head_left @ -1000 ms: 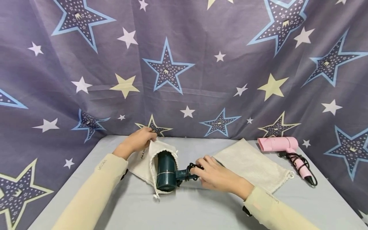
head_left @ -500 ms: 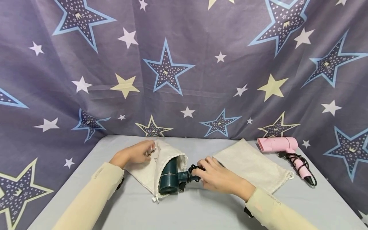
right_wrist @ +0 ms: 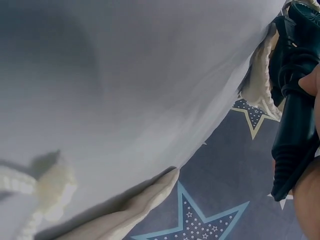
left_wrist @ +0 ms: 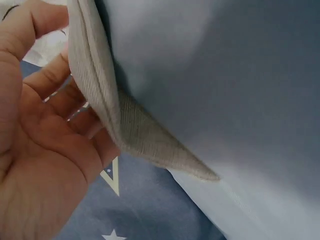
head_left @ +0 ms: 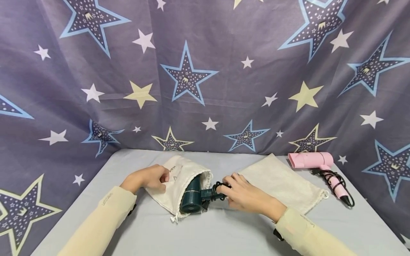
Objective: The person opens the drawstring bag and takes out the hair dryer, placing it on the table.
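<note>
My right hand [head_left: 248,195] grips the handle of a dark green hair dryer [head_left: 192,199], whose black cord is wrapped round that handle. The dryer's barrel lies partly inside a cream drawstring bag [head_left: 189,169]; its round vented back end shows at the mouth, and the nozzle is hidden. At the bag's closed end, my left hand [head_left: 148,178] holds the cloth, its fingers curled against the fabric [left_wrist: 95,75] in the left wrist view. From the right wrist view, the ribbed handle [right_wrist: 295,135] points down with my thumb across it.
A second cream drawstring bag [head_left: 282,183] lies flat just beyond my right hand. At the far right rests a pink hair dryer [head_left: 310,160] with its black cord wound round the handle. A star-patterned curtain [head_left: 221,89] hangs behind the pale table [head_left: 205,238].
My left hand has moved from the bag's upper rim down to its left side. The bag's mouth has shifted right and covers more of the dark green dryer. My right hand has barely moved.
</note>
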`<state>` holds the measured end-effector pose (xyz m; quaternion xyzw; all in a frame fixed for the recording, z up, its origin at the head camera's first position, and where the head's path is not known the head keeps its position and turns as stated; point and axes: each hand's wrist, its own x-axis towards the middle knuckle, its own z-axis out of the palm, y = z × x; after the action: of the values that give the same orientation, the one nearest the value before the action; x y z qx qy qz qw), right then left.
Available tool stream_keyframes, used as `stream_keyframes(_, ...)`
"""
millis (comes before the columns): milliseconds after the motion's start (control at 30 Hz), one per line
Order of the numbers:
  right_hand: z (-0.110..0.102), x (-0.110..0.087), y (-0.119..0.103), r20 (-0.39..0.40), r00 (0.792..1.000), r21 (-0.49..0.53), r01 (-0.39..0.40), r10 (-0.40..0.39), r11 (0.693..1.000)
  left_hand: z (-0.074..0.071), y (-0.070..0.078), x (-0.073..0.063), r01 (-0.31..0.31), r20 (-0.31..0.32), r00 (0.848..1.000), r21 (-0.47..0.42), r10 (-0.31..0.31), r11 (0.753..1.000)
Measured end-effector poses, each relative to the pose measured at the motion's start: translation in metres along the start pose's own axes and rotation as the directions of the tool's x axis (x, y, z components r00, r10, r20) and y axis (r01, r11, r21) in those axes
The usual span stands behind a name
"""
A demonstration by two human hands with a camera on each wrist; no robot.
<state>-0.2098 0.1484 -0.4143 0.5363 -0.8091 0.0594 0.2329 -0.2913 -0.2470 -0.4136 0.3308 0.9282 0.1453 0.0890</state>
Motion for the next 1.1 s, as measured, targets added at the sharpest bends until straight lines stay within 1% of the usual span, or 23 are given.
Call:
stream_keyframes(100, 0.000, 0.000, 0.000, 0.004, 1.000, 0.004, -0.001, 0.001, 1.000, 0.003, -0.003, -0.003, -0.087, -0.025, 0.996, -0.027, 0.087, 0.996)
stream_keyframes(133, 0.000, 0.000, 0.000, 0.008, 1.000, 0.005, -0.002, 0.002, 1.000, 0.003, -0.004, -0.004, -0.107, -0.035, 0.994, -0.033, 0.106, 0.994)
stream_keyframes(200, 0.000, 0.000, 0.000, 0.014, 1.000, 0.008, -0.004, 0.004, 1.000, 0.002, -0.007, -0.007, -0.127, -0.052, 0.991, -0.054, 0.124, 0.991)
stream_keyframes(267, -0.001, 0.000, 0.000, 0.019, 1.000, 0.012, -0.006, 0.006, 1.000, -0.002, -0.011, -0.011, -0.138, -0.077, 0.988, -0.070, 0.132, 0.988)
stream_keyframes(467, -0.001, -0.002, 0.001, 0.000, 1.000, 0.012, 0.003, -0.003, 1.000, -0.021, -0.018, -0.021, -0.122, -0.116, 0.987, -0.093, 0.111, 0.988)
stream_keyframes(567, -0.001, -0.003, 0.000, -0.002, 1.000, 0.008, 0.004, -0.004, 1.000, -0.028, -0.023, -0.025, -0.115, -0.132, 0.986, -0.074, 0.104, 0.991)
stream_keyframes(767, 0.000, -0.001, -0.001, -0.005, 1.000, -0.020, 0.013, -0.013, 1.000, -0.037, -0.033, -0.033, -0.100, -0.159, 0.983, -0.038, 0.093, 0.994)
stream_keyframes(933, 0.001, 0.001, -0.004, -0.039, 0.998, -0.046, 0.044, -0.046, 0.998, -0.044, -0.043, -0.037, -0.113, -0.186, 0.977, -0.035, 0.105, 0.993)
stream_keyframes(1100, -0.001, 0.002, -0.008, -0.015, 0.999, -0.053, 0.050, -0.050, 0.997, -0.051, -0.053, -0.039, -0.073, -0.210, 0.975, -0.017, 0.068, 0.997)
